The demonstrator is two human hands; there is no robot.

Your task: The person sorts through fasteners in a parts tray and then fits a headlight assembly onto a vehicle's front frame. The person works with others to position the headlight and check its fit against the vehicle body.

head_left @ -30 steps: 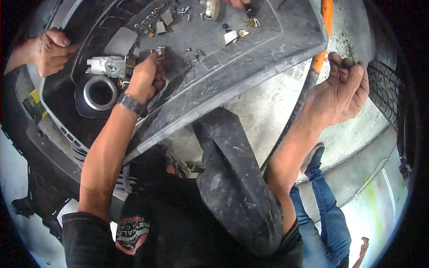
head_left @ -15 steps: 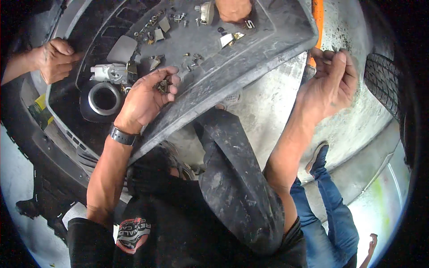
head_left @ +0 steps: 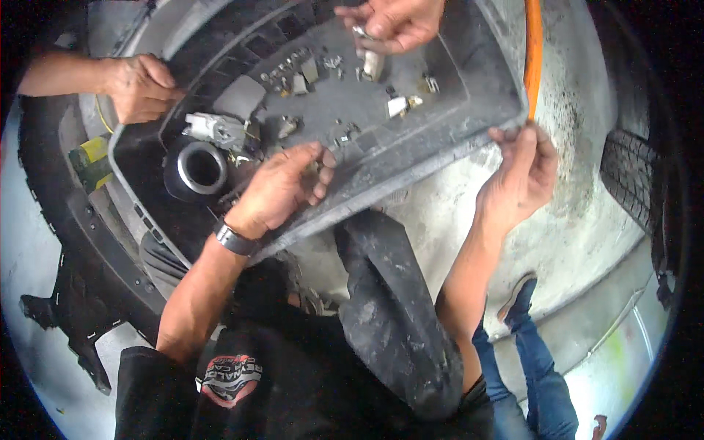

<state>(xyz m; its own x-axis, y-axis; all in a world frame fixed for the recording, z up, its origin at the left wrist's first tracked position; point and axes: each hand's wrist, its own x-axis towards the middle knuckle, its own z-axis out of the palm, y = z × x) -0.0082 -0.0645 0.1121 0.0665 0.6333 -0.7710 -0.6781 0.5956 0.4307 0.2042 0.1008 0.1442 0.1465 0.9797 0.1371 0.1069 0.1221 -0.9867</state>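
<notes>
A large dark plastic tray (head_left: 374,189) with a raised rim lies in front of me, loose hardware spread over its floor. My left hand (head_left: 282,189), a watch on its wrist, is over the near rim. Its fingers curl round small metal fasteners (head_left: 312,176), partly hidden in the palm. My right hand (head_left: 519,176) is closed, fingertips at the tray's right near corner; whatever they pinch is hidden. Left of my left hand lie a silver metal housing (head_left: 213,130) and a round ring-shaped part (head_left: 201,170). Several small bolts and clips (head_left: 345,134) lie beyond it.
Another person's hand (head_left: 143,88) is at the tray's left edge; a second hand (head_left: 400,26) holds a silver part (head_left: 370,62) over the far side. An orange bar (head_left: 534,62) runs beside the tray. A tyre (head_left: 629,172) stands right. Someone in jeans (head_left: 535,356) stands lower right.
My right hand has come left to the tray's corner. My left hand stays curled over the near rim. The other person's far hand now lifts the silver part. The whole view has shifted.
</notes>
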